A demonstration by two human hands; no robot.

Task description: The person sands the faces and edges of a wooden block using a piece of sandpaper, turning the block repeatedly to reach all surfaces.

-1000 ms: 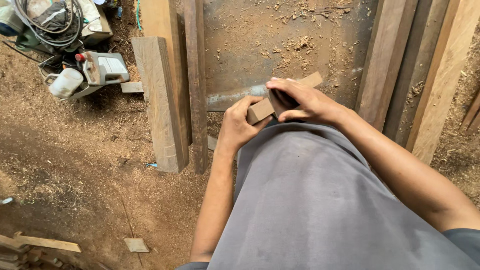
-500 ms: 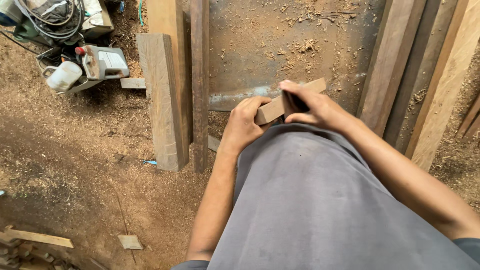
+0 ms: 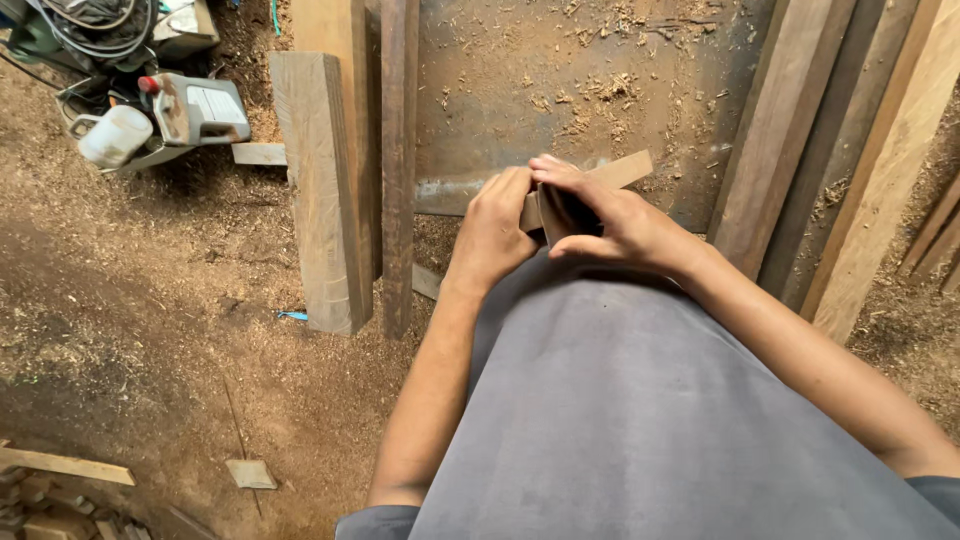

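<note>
Steadily Does It: Two Hands on a Short Strip of Wood

Both hands meet over a short, pale wooden strip (image 3: 618,172) held in front of the body, above a sawdust-strewn metal sheet (image 3: 560,80). The left hand (image 3: 497,222) is closed around the strip's near end, fingers curled over the top. The right hand (image 3: 610,222) is also closed, and it presses a small dark block (image 3: 567,212) against the strip; what that block is cannot be told from this view, though it sits like a rubbing or sanding pad. The strip's far end pokes out to the right past the right thumb, angled slightly upward.

Judging by this grip, doing the job well means keeping the left hand as the anchor, firm enough that the strip does not twist, while the right hand moves the block flat along the face rather than tipping onto an edge. Fingertips are best kept off the path of the block. Short, even strokes suit so small a piece.

Around the work, thick timber beams (image 3: 318,190) stand to the left, long planks (image 3: 860,170) lean at the right, and a power tool with a tangle of cable (image 3: 190,105) lies on the sawdust floor (image 3: 150,330) well apart from the hands.
</note>
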